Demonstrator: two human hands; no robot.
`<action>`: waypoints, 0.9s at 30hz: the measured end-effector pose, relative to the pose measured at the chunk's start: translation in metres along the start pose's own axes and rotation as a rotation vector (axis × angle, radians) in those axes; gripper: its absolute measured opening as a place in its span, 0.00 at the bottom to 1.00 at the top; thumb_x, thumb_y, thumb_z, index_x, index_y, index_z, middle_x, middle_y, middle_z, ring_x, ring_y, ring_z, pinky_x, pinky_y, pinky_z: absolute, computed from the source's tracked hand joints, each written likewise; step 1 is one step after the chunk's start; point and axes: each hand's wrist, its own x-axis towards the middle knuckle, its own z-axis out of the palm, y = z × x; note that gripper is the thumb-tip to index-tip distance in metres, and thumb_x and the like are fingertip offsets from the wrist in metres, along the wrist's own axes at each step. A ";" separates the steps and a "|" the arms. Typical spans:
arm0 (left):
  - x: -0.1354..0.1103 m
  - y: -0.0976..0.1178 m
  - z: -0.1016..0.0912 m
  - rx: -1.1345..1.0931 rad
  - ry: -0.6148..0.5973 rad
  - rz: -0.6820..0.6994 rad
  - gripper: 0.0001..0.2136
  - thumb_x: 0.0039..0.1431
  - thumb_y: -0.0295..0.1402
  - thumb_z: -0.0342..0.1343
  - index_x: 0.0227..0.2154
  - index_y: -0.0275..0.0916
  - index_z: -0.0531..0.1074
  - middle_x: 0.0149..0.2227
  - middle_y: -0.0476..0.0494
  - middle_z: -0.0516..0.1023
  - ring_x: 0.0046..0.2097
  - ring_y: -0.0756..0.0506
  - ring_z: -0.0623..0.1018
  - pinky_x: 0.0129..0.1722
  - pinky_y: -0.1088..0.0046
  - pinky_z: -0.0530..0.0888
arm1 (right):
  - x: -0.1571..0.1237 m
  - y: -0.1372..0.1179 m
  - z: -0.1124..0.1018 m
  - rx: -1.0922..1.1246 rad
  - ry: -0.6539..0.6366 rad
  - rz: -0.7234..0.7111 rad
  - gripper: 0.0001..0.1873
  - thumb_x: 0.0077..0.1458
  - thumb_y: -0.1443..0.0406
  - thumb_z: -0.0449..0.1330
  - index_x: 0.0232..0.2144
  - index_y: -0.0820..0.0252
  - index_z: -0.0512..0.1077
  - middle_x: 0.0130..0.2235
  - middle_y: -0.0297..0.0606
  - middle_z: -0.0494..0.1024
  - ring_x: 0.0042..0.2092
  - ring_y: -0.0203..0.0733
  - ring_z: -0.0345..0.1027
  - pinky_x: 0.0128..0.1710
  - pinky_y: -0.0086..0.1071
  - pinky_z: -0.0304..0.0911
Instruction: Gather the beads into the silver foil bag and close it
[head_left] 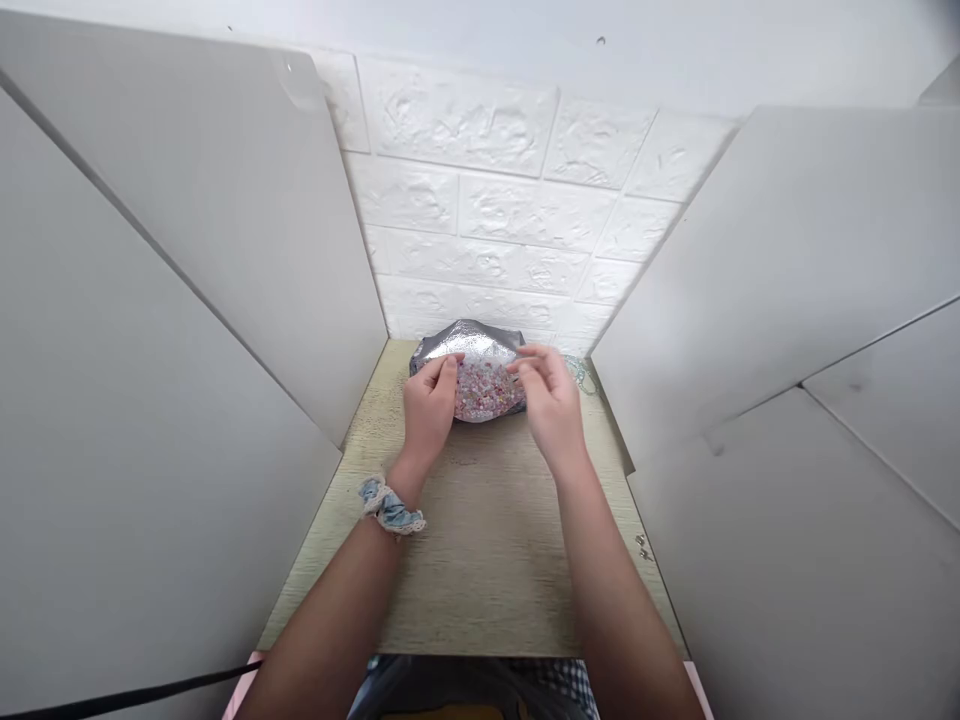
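A silver bag [472, 345] is lying open at the far end of the table [480, 560], against the brick wall [487, 200], showing coloured beads [484, 392]. The left hand [429, 405], wearing a scrunchie [390, 507] at the wrist, is pinching the bag's left edge. The right hand [551, 395] is hovering half-curled at the right edge; whether it is gripping anything is unclear.
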 end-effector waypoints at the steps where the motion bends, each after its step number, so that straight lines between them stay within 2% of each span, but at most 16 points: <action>1: 0.002 -0.002 -0.001 0.005 -0.013 -0.016 0.11 0.50 0.37 0.50 0.29 0.35 0.73 0.15 0.53 0.62 0.18 0.54 0.63 0.17 0.79 0.61 | 0.003 0.012 0.001 -0.139 -0.012 -0.030 0.13 0.51 0.63 0.46 0.38 0.58 0.64 0.36 0.38 0.72 0.38 0.37 0.65 0.41 0.34 0.59; 2: 0.004 -0.004 -0.002 0.004 -0.021 -0.031 0.12 0.51 0.38 0.49 0.29 0.35 0.72 0.16 0.53 0.63 0.18 0.54 0.64 0.16 0.79 0.61 | 0.005 0.021 0.003 -0.261 -0.043 -0.056 0.14 0.51 0.64 0.45 0.40 0.58 0.64 0.38 0.39 0.72 0.40 0.37 0.65 0.46 0.37 0.56; 4: 0.007 -0.007 -0.004 -0.009 -0.027 -0.048 0.12 0.51 0.38 0.48 0.29 0.35 0.71 0.18 0.51 0.65 0.18 0.54 0.65 0.16 0.80 0.61 | 0.005 0.034 0.007 -0.500 -0.093 -0.101 0.14 0.52 0.67 0.44 0.39 0.58 0.66 0.40 0.38 0.72 0.42 0.39 0.64 0.54 0.47 0.40; 6: 0.009 -0.009 -0.006 -0.016 -0.010 -0.041 0.11 0.51 0.37 0.48 0.27 0.35 0.71 0.19 0.50 0.66 0.18 0.54 0.65 0.16 0.80 0.60 | 0.004 0.042 0.009 -0.669 -0.118 -0.128 0.14 0.52 0.68 0.45 0.38 0.57 0.67 0.40 0.38 0.73 0.43 0.40 0.64 0.54 0.53 0.26; 9: 0.010 -0.007 -0.008 0.014 0.046 -0.017 0.10 0.50 0.35 0.49 0.24 0.35 0.72 0.17 0.51 0.65 0.19 0.54 0.63 0.17 0.80 0.59 | 0.000 0.047 0.009 -0.807 -0.131 -0.120 0.13 0.52 0.68 0.46 0.35 0.57 0.69 0.39 0.38 0.73 0.42 0.41 0.63 0.53 0.56 0.20; 14: 0.012 -0.005 -0.010 0.131 0.086 0.014 0.10 0.49 0.33 0.48 0.23 0.35 0.73 0.19 0.50 0.68 0.23 0.53 0.65 0.22 0.79 0.60 | -0.004 0.051 0.009 -0.950 -0.239 -0.110 0.12 0.52 0.69 0.46 0.30 0.59 0.69 0.35 0.38 0.73 0.41 0.42 0.62 0.52 0.58 0.22; 21: 0.009 -0.005 -0.008 0.241 0.038 0.034 0.13 0.51 0.37 0.47 0.28 0.35 0.74 0.18 0.52 0.65 0.20 0.54 0.61 0.21 0.79 0.58 | -0.012 0.051 0.013 -1.075 -0.397 -0.116 0.13 0.50 0.73 0.46 0.29 0.61 0.70 0.34 0.41 0.73 0.43 0.45 0.61 0.51 0.59 0.29; 23: 0.006 -0.002 -0.007 0.263 0.072 0.097 0.14 0.52 0.38 0.46 0.28 0.35 0.73 0.19 0.51 0.66 0.22 0.54 0.62 0.22 0.79 0.59 | -0.013 0.050 0.013 -1.095 -0.446 -0.106 0.13 0.51 0.73 0.46 0.30 0.62 0.70 0.35 0.43 0.73 0.42 0.45 0.62 0.52 0.53 0.38; 25: 0.003 0.003 -0.006 0.260 0.100 0.148 0.14 0.54 0.39 0.45 0.28 0.35 0.73 0.19 0.51 0.65 0.22 0.54 0.61 0.21 0.78 0.58 | -0.013 0.047 0.012 -1.097 -0.514 -0.072 0.14 0.52 0.71 0.45 0.31 0.65 0.71 0.37 0.46 0.72 0.42 0.45 0.62 0.49 0.43 0.49; 27: 0.000 0.007 -0.007 0.240 0.101 0.165 0.15 0.54 0.40 0.44 0.30 0.36 0.72 0.17 0.52 0.62 0.20 0.54 0.59 0.20 0.79 0.57 | -0.014 0.044 0.012 -1.085 -0.578 -0.041 0.17 0.55 0.67 0.43 0.32 0.67 0.71 0.38 0.48 0.72 0.42 0.44 0.63 0.44 0.36 0.54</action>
